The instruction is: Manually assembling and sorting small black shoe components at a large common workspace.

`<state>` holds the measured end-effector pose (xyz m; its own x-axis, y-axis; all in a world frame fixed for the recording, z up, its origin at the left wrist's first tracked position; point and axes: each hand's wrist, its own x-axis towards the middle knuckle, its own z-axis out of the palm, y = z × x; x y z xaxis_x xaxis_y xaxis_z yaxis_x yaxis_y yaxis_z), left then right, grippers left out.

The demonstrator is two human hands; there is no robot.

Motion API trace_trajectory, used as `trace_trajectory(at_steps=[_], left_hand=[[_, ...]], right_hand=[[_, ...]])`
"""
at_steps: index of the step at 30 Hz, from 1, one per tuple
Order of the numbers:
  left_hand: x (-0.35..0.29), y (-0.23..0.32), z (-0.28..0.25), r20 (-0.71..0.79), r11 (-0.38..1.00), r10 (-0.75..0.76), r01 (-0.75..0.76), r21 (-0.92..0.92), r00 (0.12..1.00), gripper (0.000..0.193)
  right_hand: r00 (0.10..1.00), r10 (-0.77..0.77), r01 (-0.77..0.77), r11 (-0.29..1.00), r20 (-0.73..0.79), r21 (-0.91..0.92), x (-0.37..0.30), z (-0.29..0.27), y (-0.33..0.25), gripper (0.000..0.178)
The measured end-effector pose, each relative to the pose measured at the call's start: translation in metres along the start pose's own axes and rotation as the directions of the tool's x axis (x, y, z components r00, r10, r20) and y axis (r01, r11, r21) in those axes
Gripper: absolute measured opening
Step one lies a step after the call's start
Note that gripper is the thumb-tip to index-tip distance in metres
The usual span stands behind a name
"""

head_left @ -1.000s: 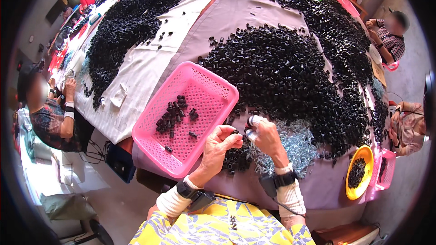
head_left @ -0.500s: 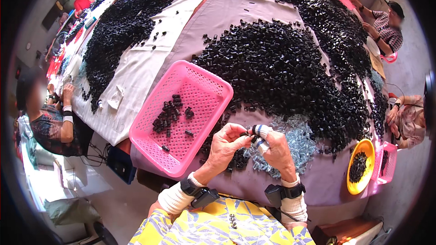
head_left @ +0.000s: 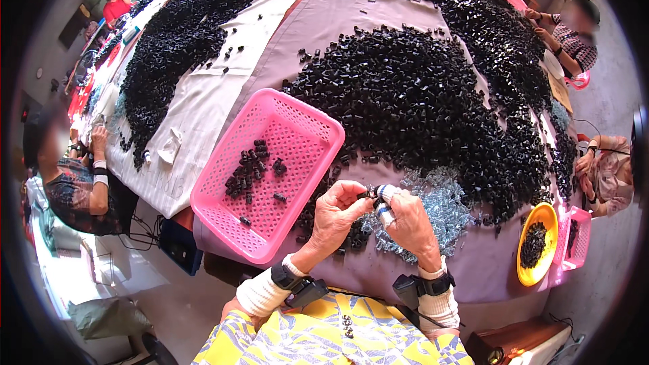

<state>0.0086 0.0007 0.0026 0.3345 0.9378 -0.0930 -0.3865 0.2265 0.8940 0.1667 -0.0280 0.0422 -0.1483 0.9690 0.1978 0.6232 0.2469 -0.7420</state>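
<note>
Just above the near edge of the heap, my left hand (head_left: 336,216) pinches a small black piece (head_left: 368,194) between thumb and fingertips. My right hand (head_left: 412,226) meets it from the other side, its fingers closed around the same spot; white finger wraps with dark stripes cover some of its fingers. Whether it also grips a tiny clear part cannot be made out. Beneath the right hand lies a pile of small clear pieces (head_left: 446,206). To the left of my hands, a pink perforated basket (head_left: 301,152) holds a loose cluster of black pieces (head_left: 249,172).
A large heap of black pieces (head_left: 399,94) spreads over the cloth-covered table (head_left: 338,13). At the right edge are a yellow bowl (head_left: 552,247) of dark bits and a pink basket (head_left: 583,247). Other people sit around the table, one close on the left (head_left: 74,189).
My hands stay together at nearly the same place. The right fingers have turned slightly around the black piece, and the whole view has shifted a little.
</note>
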Motion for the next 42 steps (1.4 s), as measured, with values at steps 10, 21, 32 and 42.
trace_trajectory(at_steps=[10,21,32,42], left_hand=[[0.000,0.000,0.006,0.036,0.996,-0.075,0.077,-0.051,0.997,0.022],[0.000,0.001,0.003,0.093,0.977,-0.165,0.176,-0.119,0.982,0.024],[0.001,0.002,0.001,0.103,0.949,-0.275,0.287,-0.129,0.956,0.023],[0.002,0.000,-0.001,0.115,0.969,-0.236,0.242,-0.042,0.965,0.021]], right_hand=[[0.982,-0.149,0.128,0.978,-0.119,-0.166,-0.003,-0.002,0.006,0.028],[0.960,-0.240,0.226,0.969,-0.148,-0.102,-0.004,-0.001,0.012,0.043],[0.975,-0.113,0.130,0.989,-0.193,0.073,-0.011,0.007,0.021,0.037],[0.979,-0.200,0.205,0.968,0.048,-0.143,-0.007,-0.006,0.016,0.029]])
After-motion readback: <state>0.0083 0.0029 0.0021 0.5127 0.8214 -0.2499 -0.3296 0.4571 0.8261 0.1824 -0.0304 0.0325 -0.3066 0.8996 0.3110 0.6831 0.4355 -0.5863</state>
